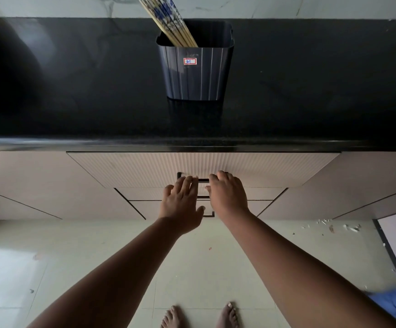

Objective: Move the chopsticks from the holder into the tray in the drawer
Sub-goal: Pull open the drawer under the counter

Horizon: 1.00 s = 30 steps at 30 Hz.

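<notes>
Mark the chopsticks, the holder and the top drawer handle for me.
chopsticks (168, 20), head view, on the patterned upper shafts.
holder (195, 74), head view, on its ribbed front wall.
top drawer handle (203, 180), head view, on the bar between both hands.

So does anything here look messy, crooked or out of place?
Only the floor: small white scraps lie scattered at the cabinet base on the right. The chopsticks lean left in the holder, which stands upright. Nothing else stands out.

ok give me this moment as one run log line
stage: opening drawer | left hand: at top drawer handle | right hand: on handle | drawer: closed | chopsticks: in holder on counter
</notes>
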### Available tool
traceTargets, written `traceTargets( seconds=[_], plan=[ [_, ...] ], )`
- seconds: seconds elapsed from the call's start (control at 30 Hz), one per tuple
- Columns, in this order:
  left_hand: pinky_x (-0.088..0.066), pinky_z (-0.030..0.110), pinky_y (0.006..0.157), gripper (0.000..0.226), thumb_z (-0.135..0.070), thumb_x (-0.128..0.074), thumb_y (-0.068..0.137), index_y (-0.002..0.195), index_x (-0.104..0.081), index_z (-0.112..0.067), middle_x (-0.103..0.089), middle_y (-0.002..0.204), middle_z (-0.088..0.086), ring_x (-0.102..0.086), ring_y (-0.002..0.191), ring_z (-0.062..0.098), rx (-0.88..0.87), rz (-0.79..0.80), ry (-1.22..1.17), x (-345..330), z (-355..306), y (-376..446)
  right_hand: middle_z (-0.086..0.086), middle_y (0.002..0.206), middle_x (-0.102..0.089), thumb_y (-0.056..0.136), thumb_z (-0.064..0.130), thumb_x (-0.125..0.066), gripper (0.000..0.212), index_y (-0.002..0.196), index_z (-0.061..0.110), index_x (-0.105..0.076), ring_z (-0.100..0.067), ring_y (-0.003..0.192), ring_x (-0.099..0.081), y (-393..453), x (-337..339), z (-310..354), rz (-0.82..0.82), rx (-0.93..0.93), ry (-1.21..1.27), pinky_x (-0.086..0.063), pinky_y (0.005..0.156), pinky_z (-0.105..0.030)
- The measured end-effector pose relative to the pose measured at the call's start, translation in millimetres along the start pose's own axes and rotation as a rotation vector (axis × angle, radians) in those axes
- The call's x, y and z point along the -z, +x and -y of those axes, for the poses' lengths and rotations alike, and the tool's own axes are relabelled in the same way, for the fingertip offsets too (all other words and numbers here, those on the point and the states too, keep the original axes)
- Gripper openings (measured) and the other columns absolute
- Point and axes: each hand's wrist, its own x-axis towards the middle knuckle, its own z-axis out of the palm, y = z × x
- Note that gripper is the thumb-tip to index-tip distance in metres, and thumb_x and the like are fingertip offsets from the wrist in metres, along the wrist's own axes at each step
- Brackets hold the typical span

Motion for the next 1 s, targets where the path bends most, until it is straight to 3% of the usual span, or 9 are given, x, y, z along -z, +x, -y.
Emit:
traceTargets(
  seconds=[0.17,0.27,0.37,0.47,0.67,0.77,0.87,1.0],
  plan=[
    [-0.021,0.040,0.109,0.076,-0.052,-0.047,0.089,0.150,-0.024,-0.011,-0.033,0.154,0.007,-0.027,0.142,0.024,-0.040,-0.027,0.052,13,-1,-2,-0.007,0.106,-0.062,0.097,0.018,-0.051,0.016,0.106,0.011,-0.062,-0.027,0.102,-0.056,1,4,1,0.014,-0.019,-0.001,-0.040,0.085,-0.035],
    [-0.027,0.043,0.113,0.069,-0.046,-0.051,0.088,0.145,-0.039,-0.009,-0.046,0.147,0.013,-0.037,0.140,0.030,-0.118,-0.197,0.105,29,1,-9,-0.007,0.103,-0.064,0.094,0.012,-0.052,0.016,0.103,0.011,-0.065,-0.027,0.098,-0.058,3,7,3,0.022,-0.019,-0.018,-0.041,0.084,-0.034],
    [-0.011,0.046,0.119,0.073,-0.045,-0.044,0.091,0.151,-0.026,-0.008,-0.021,0.158,0.018,-0.012,0.147,0.033,-0.194,-0.372,0.091,43,3,-9,-0.006,0.101,-0.065,0.094,0.013,-0.054,0.015,0.102,0.011,-0.066,-0.025,0.095,-0.060,5,7,5,0.024,-0.038,-0.038,-0.042,0.084,-0.033],
    [0.000,0.045,0.120,0.074,-0.046,-0.038,0.094,0.153,-0.016,-0.006,-0.007,0.160,0.016,0.000,0.148,0.033,-0.199,-0.363,0.101,60,4,0,-0.005,0.099,-0.066,0.094,0.013,-0.054,0.015,0.101,0.011,-0.067,-0.022,0.091,-0.061,5,9,6,0.034,-0.021,-0.067,-0.042,0.081,-0.031],
    [-0.002,0.043,0.120,0.076,-0.047,-0.038,0.095,0.152,-0.014,-0.003,-0.007,0.160,0.017,0.000,0.148,0.033,-0.209,-0.320,0.135,56,11,2,-0.008,0.095,-0.066,0.094,0.009,-0.049,0.020,0.098,0.009,-0.068,-0.026,0.089,-0.062,3,10,5,0.066,0.027,-0.123,-0.041,0.078,-0.031],
    [-0.006,0.044,0.120,0.079,-0.047,-0.046,0.094,0.151,-0.017,-0.002,-0.010,0.160,0.018,-0.005,0.148,0.033,-0.209,-0.311,0.136,49,15,-3,-0.010,0.078,-0.067,0.080,0.006,-0.066,0.006,0.081,0.007,-0.071,-0.027,0.075,-0.064,-5,19,9,0.082,0.050,-0.139,-0.046,0.070,-0.030],
    [-0.010,0.045,0.120,0.079,-0.051,-0.044,0.094,0.151,-0.021,-0.002,-0.016,0.159,0.018,-0.008,0.148,0.033,-0.226,-0.347,0.148,47,19,-5,-0.006,0.054,-0.060,0.054,0.001,-0.082,0.017,0.056,0.010,-0.068,-0.026,0.051,-0.060,-23,21,10,-0.006,0.077,-0.128,-0.048,0.054,-0.027],
    [-0.008,0.045,0.121,0.077,-0.053,-0.041,0.095,0.151,-0.023,-0.004,-0.019,0.159,0.017,-0.009,0.149,0.030,-0.285,-0.430,0.143,44,17,-14,-0.005,0.056,-0.058,0.055,0.001,-0.081,0.017,0.060,0.012,-0.068,-0.026,0.053,-0.060,-59,13,11,-0.023,0.113,-0.059,-0.049,0.057,-0.027]
  ],
)
